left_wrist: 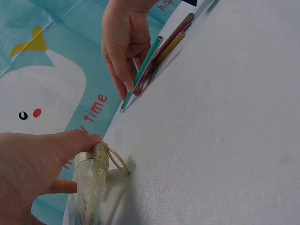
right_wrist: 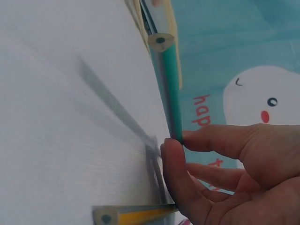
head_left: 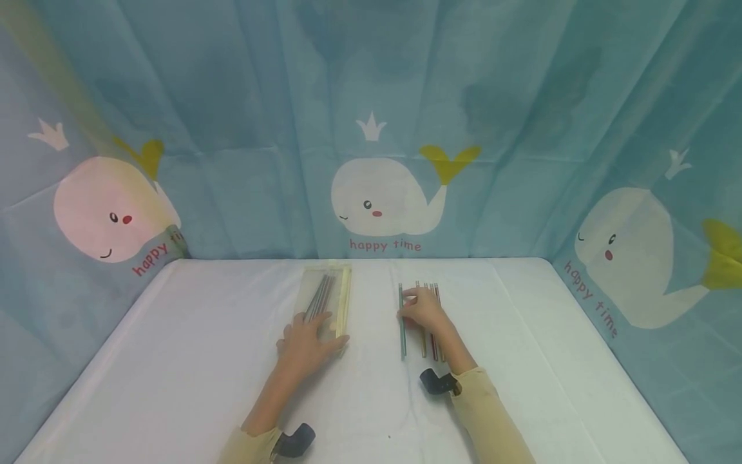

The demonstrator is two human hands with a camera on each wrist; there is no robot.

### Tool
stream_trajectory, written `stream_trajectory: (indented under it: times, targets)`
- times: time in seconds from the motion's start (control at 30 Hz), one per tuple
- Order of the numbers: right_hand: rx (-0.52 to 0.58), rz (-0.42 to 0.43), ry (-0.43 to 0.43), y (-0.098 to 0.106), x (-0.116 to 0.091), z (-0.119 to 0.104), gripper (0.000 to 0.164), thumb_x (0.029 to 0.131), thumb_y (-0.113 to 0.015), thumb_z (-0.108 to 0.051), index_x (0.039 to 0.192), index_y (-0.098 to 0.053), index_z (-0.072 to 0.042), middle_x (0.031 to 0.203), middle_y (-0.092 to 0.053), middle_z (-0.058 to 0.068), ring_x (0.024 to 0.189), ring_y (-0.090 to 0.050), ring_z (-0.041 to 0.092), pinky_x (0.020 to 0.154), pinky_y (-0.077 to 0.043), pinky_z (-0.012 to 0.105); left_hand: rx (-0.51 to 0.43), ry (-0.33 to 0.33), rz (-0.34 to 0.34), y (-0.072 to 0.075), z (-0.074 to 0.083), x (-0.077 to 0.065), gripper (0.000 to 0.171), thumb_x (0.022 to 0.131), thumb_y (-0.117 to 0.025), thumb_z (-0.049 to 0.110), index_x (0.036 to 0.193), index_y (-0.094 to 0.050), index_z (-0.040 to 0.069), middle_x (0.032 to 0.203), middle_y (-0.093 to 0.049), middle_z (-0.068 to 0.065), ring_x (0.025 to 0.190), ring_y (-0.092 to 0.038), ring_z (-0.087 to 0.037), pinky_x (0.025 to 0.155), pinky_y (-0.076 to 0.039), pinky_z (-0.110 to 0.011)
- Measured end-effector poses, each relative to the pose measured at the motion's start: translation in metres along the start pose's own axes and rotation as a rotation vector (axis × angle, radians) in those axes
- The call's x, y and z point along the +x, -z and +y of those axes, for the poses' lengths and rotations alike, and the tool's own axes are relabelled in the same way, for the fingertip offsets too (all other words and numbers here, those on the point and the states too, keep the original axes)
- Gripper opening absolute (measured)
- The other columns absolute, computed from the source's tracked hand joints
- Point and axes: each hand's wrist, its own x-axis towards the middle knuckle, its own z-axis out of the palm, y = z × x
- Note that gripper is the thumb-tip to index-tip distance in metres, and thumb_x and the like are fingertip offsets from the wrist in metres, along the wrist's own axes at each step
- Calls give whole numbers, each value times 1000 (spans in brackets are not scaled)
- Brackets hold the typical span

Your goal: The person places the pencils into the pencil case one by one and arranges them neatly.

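Between its thumb and fingertips my right hand (head_left: 428,310) pinches a teal-green pencil (right_wrist: 169,91). The pencil looks slightly raised, with its shadow falling on the cloth in the right wrist view. Just right of it lie several more pencils (head_left: 435,348), red and yellow among them, partly covered by that hand. My left hand (head_left: 304,345) grips a see-through mesh pouch (head_left: 344,293) with pale yellow trim, thumb on one edge and fingers on the other. Several dark pencils (head_left: 322,298) show inside the pouch, their near ends hidden by the hand. A yellow cord loop (left_wrist: 119,161) hangs from the trim.
A white cloth (head_left: 545,361) covers the table. Blue curtains (head_left: 243,206) with printed whales stand along its back and both sides. Dark wrist camera mounts (head_left: 298,441) sit at both sleeves.
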Motion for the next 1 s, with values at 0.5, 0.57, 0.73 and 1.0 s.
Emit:
stream_trajectory:
  times: [0.5, 0.57, 0.73, 1.0]
  targets:
    - [132, -17, -20, 4, 0, -6, 56, 93, -77, -9, 145, -58, 3, 106, -74, 17, 74, -73, 17, 70, -61, 32, 3, 4, -3, 2, 1, -1, 74, 90, -77, 55, 148, -60, 12, 152, -42, -38, 135, -43, -62, 98, -36, -78]
    - [143, -18, -17, 4, -1, -7, 56, 94, -77, -8, 145, -58, 3, 107, -74, 18, 73, -73, 18, 69, -62, 32, 5, 3, -2, 2, 1, 0, 74, 90, -77, 55, 148, -60, 12, 152, -43, -38, 134, -44, -61, 98, -37, -78]
    - [175, -21, -1, 5, -3, -11, 57, 94, -76, -5, 147, -57, 3, 109, -73, 20, 74, -74, 19, 69, -63, 33, 6, 4, -5, 1, 0, 0, 75, 90, -77, 55, 149, -60, 12, 152, -43, -38, 135, -43, -61, 99, -36, -77]
    - [200, -23, 22, 6, -6, -14, 57, 94, -75, -3, 147, -56, 2, 111, -71, 22, 78, -75, 22, 72, -63, 34, 10, 2, 0, 2, 1, 0, 74, 90, -77, 55, 148, -60, 12, 151, -43, -38, 133, -44, -61, 97, -37, -77]
